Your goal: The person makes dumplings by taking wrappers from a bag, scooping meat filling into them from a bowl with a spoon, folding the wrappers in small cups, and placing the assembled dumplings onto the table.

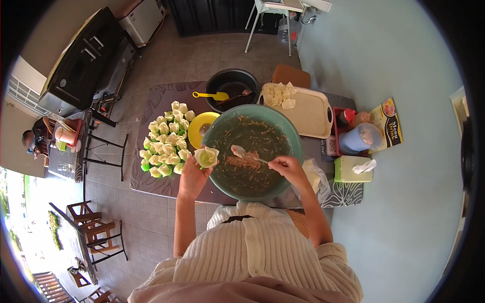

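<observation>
Head view shows, at the left of the table [141, 181], a crowded group of folded wrappers [167, 149], open petals upward, several with green at the base; these look like the done share, though whether each has filling cannot be told. A yellow bowl [194, 133] sits just beside them. Next, the left hand [193, 177] is raised at the near left rim of the basin, its fingers closed around one petalled cup [206, 157]; no meat shows clearly inside, so this piece seems unfinished. The green basin [295, 146] has meat filling [244, 162] heaped in its middle and smears up its wall, so the batch appears well used but not spent. The right hand [288, 168] pinches the handle of a spoon [259, 160], fingers closed on it, the spoon's loaded end over the heap. Beyond it, flat wrappers [279, 95] lie on the left end of a tray [309, 118], evidently unused. A plastic bag [322, 186] rests at the right, its pale contents unclear.
</observation>
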`<move>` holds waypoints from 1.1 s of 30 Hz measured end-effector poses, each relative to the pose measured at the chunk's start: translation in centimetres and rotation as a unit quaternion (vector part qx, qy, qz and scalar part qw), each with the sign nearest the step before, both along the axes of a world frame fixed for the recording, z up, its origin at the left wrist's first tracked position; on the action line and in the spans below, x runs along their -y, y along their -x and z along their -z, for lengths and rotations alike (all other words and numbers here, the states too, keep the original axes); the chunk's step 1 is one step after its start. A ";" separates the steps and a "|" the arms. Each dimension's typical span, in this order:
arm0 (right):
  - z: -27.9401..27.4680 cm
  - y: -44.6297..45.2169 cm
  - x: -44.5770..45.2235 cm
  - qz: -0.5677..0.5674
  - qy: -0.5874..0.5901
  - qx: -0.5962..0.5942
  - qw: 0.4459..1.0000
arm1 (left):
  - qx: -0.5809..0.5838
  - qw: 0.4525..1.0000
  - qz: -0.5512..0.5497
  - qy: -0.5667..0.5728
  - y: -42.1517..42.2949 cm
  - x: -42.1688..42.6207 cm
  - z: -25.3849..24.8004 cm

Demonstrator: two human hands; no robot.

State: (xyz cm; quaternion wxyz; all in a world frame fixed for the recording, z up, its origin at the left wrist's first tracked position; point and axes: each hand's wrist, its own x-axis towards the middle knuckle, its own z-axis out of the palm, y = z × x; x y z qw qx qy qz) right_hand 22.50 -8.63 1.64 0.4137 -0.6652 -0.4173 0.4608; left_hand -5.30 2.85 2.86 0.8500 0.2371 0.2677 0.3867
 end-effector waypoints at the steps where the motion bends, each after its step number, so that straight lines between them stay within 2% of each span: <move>1: -0.6 -0.3 0.5 0.013 -0.014 -0.008 1.000 | 0.000 1.000 0.003 0.001 -0.2 -0.1 0.1; 11: -6.6 -1.5 2.9 0.030 -0.072 0.006 0.997 | 0.005 0.998 0.070 0.003 -2.6 0.9 -0.7; 14: -8.3 -0.9 2.9 0.033 -0.135 0.038 0.990 | 0.004 0.996 0.091 -0.012 -3.1 1.3 -0.9; 16: -9.9 -0.4 3.0 0.025 -0.161 0.148 0.975 | 0.007 0.995 0.102 -0.016 -3.4 1.6 -0.8; 17: -10.3 -0.2 2.9 0.025 -0.161 0.148 0.976 | 0.011 0.994 0.109 -0.016 -3.4 1.7 -0.6; 19: -10.9 0.2 2.8 0.009 -0.207 0.275 0.939 | 0.016 0.993 0.114 -0.016 -3.6 1.9 -0.5; 20: -11.1 0.3 2.7 0.009 -0.207 0.276 0.939 | 0.019 0.991 0.127 -0.022 -3.8 2.0 -0.6; 22: -11.4 0.5 2.6 -0.018 -0.265 0.410 0.873 | 0.023 0.990 0.139 -0.027 -4.1 2.2 -0.9; 23: -11.7 0.7 2.6 -0.018 -0.265 0.410 0.873 | 0.027 0.988 0.149 -0.034 -4.2 2.4 -1.0; 25: -12.6 1.1 2.6 -0.048 -0.274 0.480 0.832 | 0.031 0.986 0.159 -0.041 -4.4 2.5 -1.0; 28: -12.9 1.5 2.6 -0.081 -0.279 0.500 0.816 | 0.026 0.984 0.174 -0.031 -4.6 2.6 -1.2; 31: -12.6 2.0 2.8 -0.082 -0.245 0.531 0.807 | 0.090 0.977 0.191 0.013 -4.7 2.7 -1.7; 33: -12.3 2.1 3.0 -0.079 -0.237 0.523 0.815 | 0.089 0.973 0.206 -0.056 -4.6 2.8 -1.7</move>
